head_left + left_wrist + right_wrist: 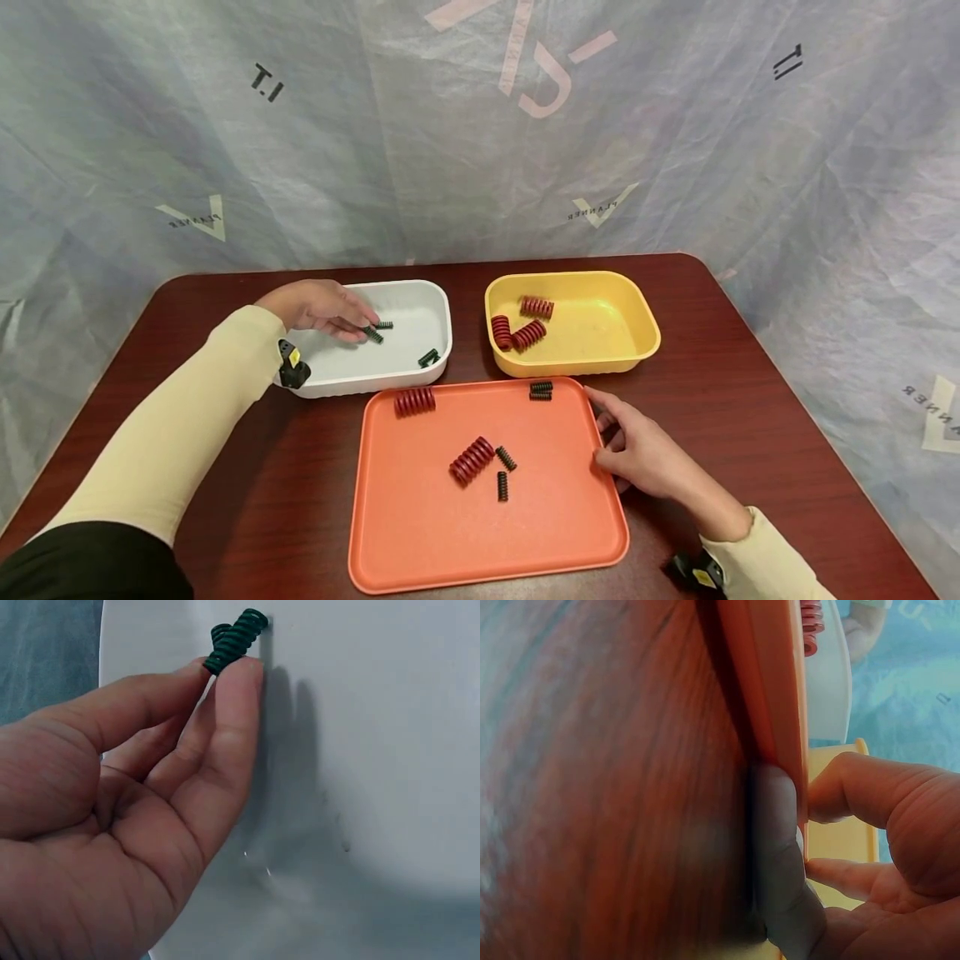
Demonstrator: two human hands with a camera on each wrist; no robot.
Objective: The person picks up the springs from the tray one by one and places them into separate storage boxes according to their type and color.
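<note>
My left hand reaches into the white bin, pinching a small green spring between thumb and fingertips. A second green spring shows just behind the held one, and a few more green springs lie in the bin's near right corner. At the right edge of the orange tray, my right hand grips the rim, thumb at the top side and fingers around the outside. On that tray lie two large red springs and several small dark green springs.
A yellow bin stands behind the tray on the right, with three red springs in its left part. Everything rests on a dark reddish wooden table. A grey printed cloth hangs behind it.
</note>
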